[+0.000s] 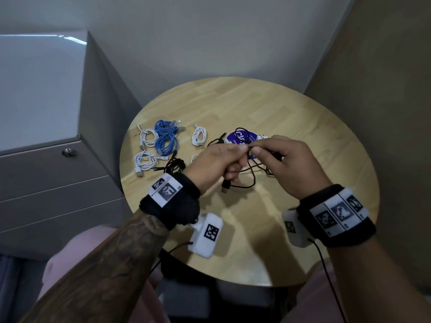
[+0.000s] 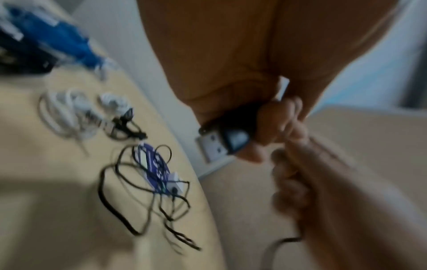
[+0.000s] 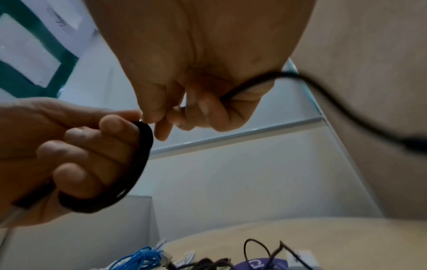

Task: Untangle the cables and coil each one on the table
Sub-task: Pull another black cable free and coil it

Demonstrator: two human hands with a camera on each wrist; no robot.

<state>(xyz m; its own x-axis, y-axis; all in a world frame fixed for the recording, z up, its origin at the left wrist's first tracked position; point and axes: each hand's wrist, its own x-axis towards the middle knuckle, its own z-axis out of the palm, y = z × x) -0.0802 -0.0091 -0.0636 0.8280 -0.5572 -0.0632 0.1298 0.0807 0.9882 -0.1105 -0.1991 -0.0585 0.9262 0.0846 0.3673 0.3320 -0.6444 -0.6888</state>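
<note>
Black, thin, limp cable (image 1: pixel 242 183) is gripped above the round wooden surface (image 1: pixel 291 113): the left hand (image 1: pixel 217 164) curls round gathered loops and the USB plug (image 2: pixel 215 146); the right hand (image 1: pixel 286 164) pinches the free run. Light and springy, it is best held at the loops. Beyond lie coiled white cables (image 1: pixel 147 137) and blue cables (image 1: pixel 166 136).

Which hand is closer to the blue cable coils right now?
Left. The left hand is raised just right of the blue cable coils, gripping the black cable; the right hand pinches it farther right.
</note>
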